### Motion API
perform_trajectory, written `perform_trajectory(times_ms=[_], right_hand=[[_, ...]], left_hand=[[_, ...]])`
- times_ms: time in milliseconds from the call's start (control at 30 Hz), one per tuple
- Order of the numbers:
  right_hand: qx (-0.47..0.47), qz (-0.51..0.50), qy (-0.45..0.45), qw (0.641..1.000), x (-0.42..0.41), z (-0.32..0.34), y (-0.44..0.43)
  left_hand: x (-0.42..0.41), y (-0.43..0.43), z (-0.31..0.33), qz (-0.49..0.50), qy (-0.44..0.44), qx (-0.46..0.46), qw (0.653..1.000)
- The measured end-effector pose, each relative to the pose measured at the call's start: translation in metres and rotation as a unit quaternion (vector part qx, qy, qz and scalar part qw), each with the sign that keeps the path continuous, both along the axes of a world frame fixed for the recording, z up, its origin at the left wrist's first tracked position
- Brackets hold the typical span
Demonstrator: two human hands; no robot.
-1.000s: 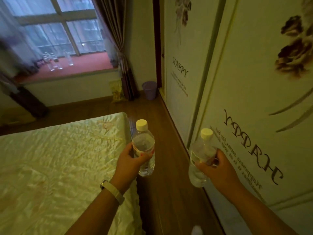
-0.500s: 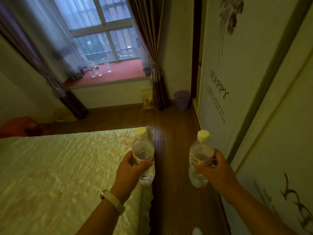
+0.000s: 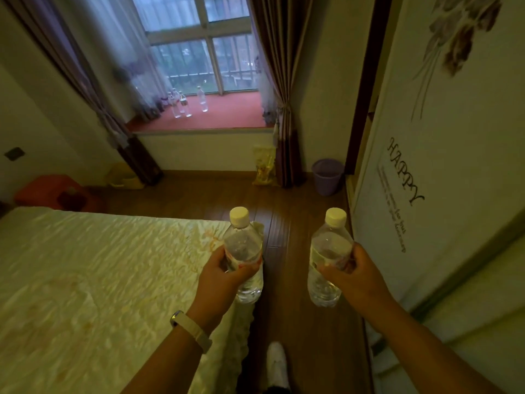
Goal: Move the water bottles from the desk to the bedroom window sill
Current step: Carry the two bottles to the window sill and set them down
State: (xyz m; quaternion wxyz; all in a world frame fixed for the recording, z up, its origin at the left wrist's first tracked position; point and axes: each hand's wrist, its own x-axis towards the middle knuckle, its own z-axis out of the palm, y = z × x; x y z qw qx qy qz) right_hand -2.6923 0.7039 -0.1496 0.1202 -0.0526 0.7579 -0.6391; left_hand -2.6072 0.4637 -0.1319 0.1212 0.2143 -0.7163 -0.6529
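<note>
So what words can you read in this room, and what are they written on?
"HAPPY" in curly dark letters on the wardrobe door.
Small lines of writing under it: too blurred to read.
Red-edged label on the bottle in the left hand: too blurred to read.
Bottles on the window sill: too small to read.

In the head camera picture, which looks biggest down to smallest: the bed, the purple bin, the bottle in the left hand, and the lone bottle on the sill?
1. Bed
2. Left-hand bottle, though it is enlarged by nearness to the camera
3. Purple bin, probably bigger in reality, so this rank is unsure
4. Sill bottle, far away
</note>
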Motion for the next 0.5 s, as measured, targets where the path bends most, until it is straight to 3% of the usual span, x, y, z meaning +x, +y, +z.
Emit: perform_trajectory(times_ms=[267, 500], right_hand=[[0.013, -0.006, -0.035, 0.999, -0.114, -0.012, -0.036], [0.046, 0.015, -0.021, 0.999, -0.229, 0.002, -0.103]], left_hand=[[-0.123, -0.038, -0.038, -0.013, -0.012, 0.023, 1.000], [-0.245, -0.092, -0.033, -0.037, -0.002, 0.044, 0.998]])
